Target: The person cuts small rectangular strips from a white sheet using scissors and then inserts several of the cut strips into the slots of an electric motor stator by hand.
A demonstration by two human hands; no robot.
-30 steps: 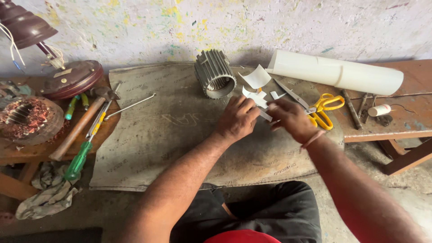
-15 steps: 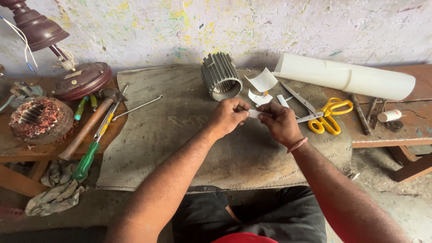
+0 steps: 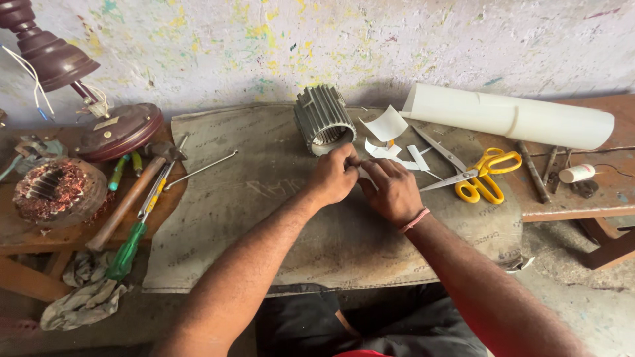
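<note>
**Hands close over a paper strip beside the ribbed metal core**

Both hands have drawn in from the yellow scissors toward the middle of the mat since a second ago, and now meet knuckle to knuckle just in front of the ribbed metal core (image 3: pixel 323 119). Left hand (image 3: pixel 335 174) and right hand (image 3: pixel 393 190) are each pinched shut on a small white paper strip (image 3: pixel 363 173), most of it hidden between the fingertips; it sits low over the grey mat (image 3: pixel 264 218) on the bench (image 3: pixel 569 198).

Judging by the grip, the work goes best with thumbs pressing evenly along one line, the strip kept flat and square so any crease runs straight, and the pinch kept light enough not to tear it.

By count: one core, one pair of yellow-handled scissors (image 3: pixel 473 176) lying open, one large roll of white sheet (image 3: pixel 509 119) against the wall, about four loose paper offcuts (image 3: pixel 387 125), one hammer (image 3: pixel 132 192), one green-handled screwdriver (image 3: pixel 132 241), one copper-wound coil (image 3: pixel 53 192), one rag (image 3: pixel 83 297).
</note>
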